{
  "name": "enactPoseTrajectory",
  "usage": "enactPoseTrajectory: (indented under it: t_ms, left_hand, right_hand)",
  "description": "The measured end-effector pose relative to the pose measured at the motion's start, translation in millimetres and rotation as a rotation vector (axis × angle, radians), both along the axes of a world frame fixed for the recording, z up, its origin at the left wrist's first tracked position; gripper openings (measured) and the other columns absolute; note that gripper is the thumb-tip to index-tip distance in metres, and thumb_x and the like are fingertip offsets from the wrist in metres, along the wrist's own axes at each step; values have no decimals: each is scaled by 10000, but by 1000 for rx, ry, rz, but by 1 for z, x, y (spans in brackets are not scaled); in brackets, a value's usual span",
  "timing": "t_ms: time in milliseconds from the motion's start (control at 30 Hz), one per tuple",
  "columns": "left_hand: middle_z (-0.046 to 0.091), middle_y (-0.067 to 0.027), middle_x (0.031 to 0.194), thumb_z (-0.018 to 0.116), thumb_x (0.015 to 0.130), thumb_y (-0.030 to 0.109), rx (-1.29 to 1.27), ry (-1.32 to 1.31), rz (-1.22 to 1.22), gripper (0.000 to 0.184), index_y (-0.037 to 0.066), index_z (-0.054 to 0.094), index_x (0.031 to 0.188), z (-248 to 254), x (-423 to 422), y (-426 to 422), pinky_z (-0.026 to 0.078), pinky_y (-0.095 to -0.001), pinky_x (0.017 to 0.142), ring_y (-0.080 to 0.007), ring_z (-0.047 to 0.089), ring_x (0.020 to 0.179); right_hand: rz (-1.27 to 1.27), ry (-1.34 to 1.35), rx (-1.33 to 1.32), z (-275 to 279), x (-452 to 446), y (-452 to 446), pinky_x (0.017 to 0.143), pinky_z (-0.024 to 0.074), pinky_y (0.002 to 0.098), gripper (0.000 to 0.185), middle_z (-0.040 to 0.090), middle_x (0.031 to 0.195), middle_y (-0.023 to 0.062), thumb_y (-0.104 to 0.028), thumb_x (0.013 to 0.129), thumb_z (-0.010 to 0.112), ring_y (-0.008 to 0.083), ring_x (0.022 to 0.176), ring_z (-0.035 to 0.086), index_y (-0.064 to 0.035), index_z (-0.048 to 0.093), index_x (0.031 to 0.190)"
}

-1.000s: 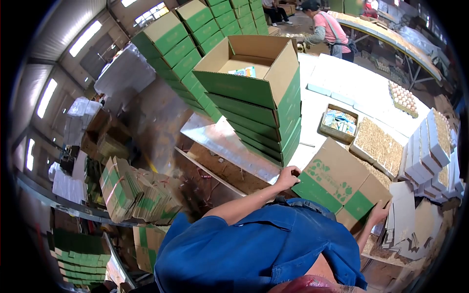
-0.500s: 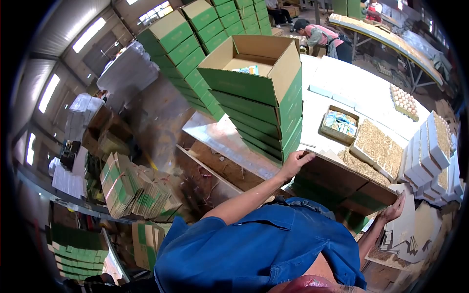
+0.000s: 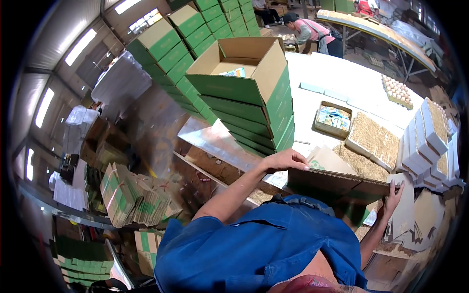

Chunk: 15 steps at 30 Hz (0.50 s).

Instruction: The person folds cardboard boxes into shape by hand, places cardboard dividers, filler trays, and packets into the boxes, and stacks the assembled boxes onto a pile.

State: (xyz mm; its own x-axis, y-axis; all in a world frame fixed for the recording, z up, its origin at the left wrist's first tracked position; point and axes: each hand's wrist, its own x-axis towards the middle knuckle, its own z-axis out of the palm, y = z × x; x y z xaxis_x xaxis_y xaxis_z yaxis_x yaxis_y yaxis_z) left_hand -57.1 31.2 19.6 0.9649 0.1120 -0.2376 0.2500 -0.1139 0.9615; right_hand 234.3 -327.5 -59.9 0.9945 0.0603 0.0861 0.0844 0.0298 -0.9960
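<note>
Workshop floor, stained and patchy, forms the broadest surface before me. Next in size, a white table spreads forward from the work place. Stacks of green cartons rise in the left background; a nearer stack stands beside the table, its uppermost box open. A person in a blue shirt faces the table, while a co-worker in a pink top bends near its far end. Bundles of flattened cardboard stand to the person's left, and a pile of white trays occupies the table's right side. Close before the shirt, between the two hands, is a carton: one shaded panel is raised, its upper edge running from hand to hand, and a paler flap with green print shows just beyond. A tray of straw-coloured filling lies farther off; beside it is a smaller box. The left hand is clamped on the near-left end of the raised edge, thumb and fingers together on the board; the right hand grips the opposite end. Smallest are the blue-and-white packets, lying in the smaller box.
</note>
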Motion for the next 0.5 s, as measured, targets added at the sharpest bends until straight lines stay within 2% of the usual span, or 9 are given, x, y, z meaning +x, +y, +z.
enactPoseTrajectory:
  t_ms: [33,133,267,300,333,367,400,467,500]
  left_hand:
    - [688,-51,966,697,883,271,49,8,-62,331,-5,713,1065,4,-1,-2,432,-262,857,-116,573,927]
    - [693,-57,975,697,879,259,5,26,-91,354,0,704,1121,3,0,-1,442,-262,846,-125,579,910]
    - [705,-84,999,687,890,271,-46,91,-83,365,6,699,1140,1,-1,-5,464,-278,840,-137,601,918]
    - [709,-101,1012,679,897,279,117,73,-57,367,2,696,1136,6,-2,-10,476,-287,842,-152,615,926]
    - [713,-117,1025,671,903,287,279,54,-29,370,-3,694,1132,18,-2,-18,488,-296,843,-167,629,934]
    - [714,-145,1042,647,919,295,411,50,-135,373,-3,683,1140,32,-2,-26,511,-315,839,-191,657,935]
    - [716,-152,1021,638,920,282,442,89,-140,353,21,678,1155,28,-1,-34,525,-330,814,-219,678,902]
    - [710,-177,1013,624,920,255,699,-20,-186,344,37,667,1182,24,3,-41,532,-357,810,-236,689,884]
    - [708,-185,1018,615,918,237,653,-42,-89,346,35,657,1196,26,4,-41,531,-362,824,-249,691,891]
  right_hand:
    - [57,109,66,2,-2,-2,1035,373,317,640,450,1425,136,-187,959,626,202,1224,471,-50,319,1504]
    - [223,104,94,16,-6,-6,1024,383,318,648,439,1432,124,-205,969,611,194,1210,474,-57,294,1515]
    - [261,166,253,36,-28,-5,1036,388,326,624,414,1460,126,-163,970,587,208,1240,474,-56,297,1512]
    - [260,179,267,42,-33,-4,1044,385,321,610,392,1485,130,-93,941,535,219,1270,464,-56,309,1506]
    - [254,180,266,38,-31,-6,1044,385,321,610,392,1485,130,-93,941,535,219,1270,464,-56,309,1506]
    - [255,173,259,31,-28,-7,1048,381,316,617,382,1495,131,-68,913,503,220,1278,460,-48,315,1500]
    - [255,168,251,31,-30,-6,1051,377,312,627,371,1505,132,-42,885,472,221,1286,456,-40,322,1493]
    - [279,137,185,38,-31,-4,1022,383,293,639,456,1433,134,-46,804,458,216,1205,504,9,401,1438]
    - [355,104,177,46,-31,-3,1015,385,293,651,487,1400,137,-79,780,464,215,1184,513,21,423,1421]
